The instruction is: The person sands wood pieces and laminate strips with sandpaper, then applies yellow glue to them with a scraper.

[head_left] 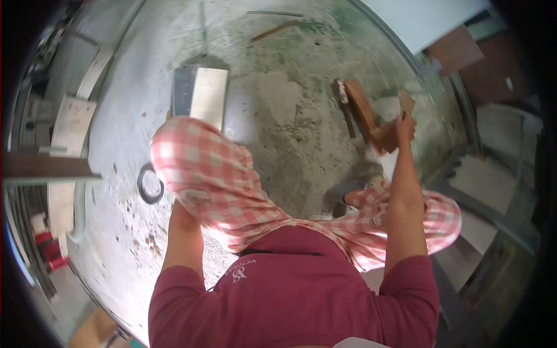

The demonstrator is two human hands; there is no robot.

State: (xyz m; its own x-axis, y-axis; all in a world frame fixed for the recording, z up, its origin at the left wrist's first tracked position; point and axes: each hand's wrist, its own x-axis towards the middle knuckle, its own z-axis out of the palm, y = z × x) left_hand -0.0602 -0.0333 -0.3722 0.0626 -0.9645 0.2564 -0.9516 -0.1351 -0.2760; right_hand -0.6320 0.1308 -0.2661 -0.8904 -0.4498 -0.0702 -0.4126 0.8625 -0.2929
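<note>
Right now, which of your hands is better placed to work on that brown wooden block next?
Probably the right hand: it is by the brown wooden block, seemingly holding a small tan piece. The left hand is hidden behind the left knee.

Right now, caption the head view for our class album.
Over a stained floor, a person's right hand grips a small brown piece beside a reddish-brown wooden block.
</note>
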